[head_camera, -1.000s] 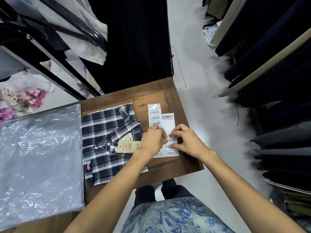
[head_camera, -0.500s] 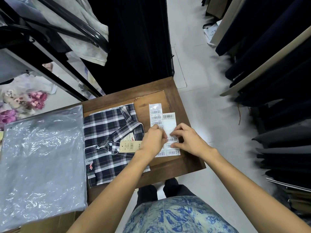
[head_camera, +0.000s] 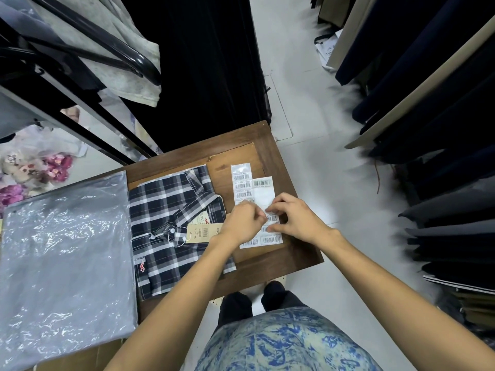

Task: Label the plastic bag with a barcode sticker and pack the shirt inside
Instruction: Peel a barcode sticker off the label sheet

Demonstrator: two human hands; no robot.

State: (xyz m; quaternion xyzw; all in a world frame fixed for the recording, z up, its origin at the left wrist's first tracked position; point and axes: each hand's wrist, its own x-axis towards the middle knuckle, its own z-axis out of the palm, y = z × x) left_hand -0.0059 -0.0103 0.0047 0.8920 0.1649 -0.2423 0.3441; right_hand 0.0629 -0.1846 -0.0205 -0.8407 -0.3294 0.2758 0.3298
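Fingers of both my hands are meeting over the barcode sheet (head_camera: 263, 210) at the centre right of the frame. My left hand (head_camera: 242, 223) is curling into a loose fist with its fingertips pinched at the edge of one barcode sticker (head_camera: 272, 219), and my right hand (head_camera: 297, 219) is pressing down beside it, thumb and forefinger bracketing the same label. Compared with a moment ago, little is shifting: my hands are staying on the same row of the sheet, only closing a touch tighter together. I cannot tell whether the sticker's corner is actually lifting or just being picked at.

I judge that the peel is not finished, so labelling is yet to come. The plastic bag (head_camera: 64, 253) is lying flat and shiny at the left of the frame, partly over the counter (head_camera: 270, 145), untouched and well apart from my hands. The plaid shirt (head_camera: 171, 210) is lying folded between the bag and the sheet, its hang tag (head_camera: 202, 232) showing just beside my left wrist, not yet packed.
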